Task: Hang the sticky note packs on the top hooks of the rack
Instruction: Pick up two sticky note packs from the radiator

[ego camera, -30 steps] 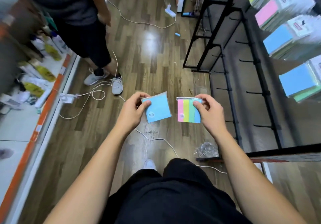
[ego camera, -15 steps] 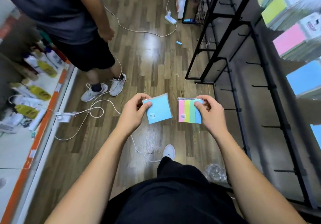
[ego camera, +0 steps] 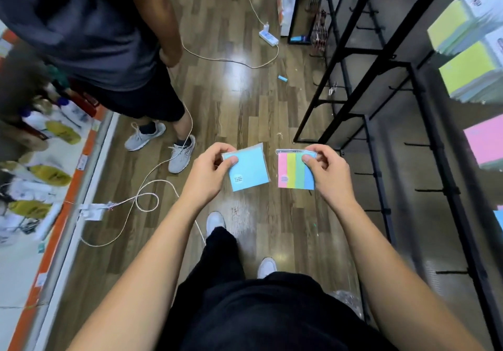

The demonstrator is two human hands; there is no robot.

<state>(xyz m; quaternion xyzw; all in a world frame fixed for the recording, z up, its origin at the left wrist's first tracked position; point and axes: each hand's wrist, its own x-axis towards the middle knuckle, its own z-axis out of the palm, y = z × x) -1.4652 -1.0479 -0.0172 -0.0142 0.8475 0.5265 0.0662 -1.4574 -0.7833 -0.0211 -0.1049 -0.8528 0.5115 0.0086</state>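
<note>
A: Head view: black rack (ego camera: 424,122) on the right, bare hooks low down, yellow packs (ego camera: 462,51) and a pink pack (ego camera: 487,143) hanging near the top. Shelf (ego camera: 40,160) of yellow bottles on the left.
B: Obstructions?
A: A bystander (ego camera: 89,32) in grey sneakers stands ahead left. White cable (ego camera: 152,187) loops across the wood floor (ego camera: 239,111) to a power strip (ego camera: 268,37).
B: Hands?
A: Left hand (ego camera: 209,176) pinches the blue pack (ego camera: 249,168) at its top corner. Right hand (ego camera: 326,173) pinches the striped pack (ego camera: 295,171) at its top edge: pink, yellow, green, blue. Both packs sit side by side, apart, over the floor, left of the rack, not hung.
B: Labels?
A: Round sticker with print on each pack, too small to read.
</note>
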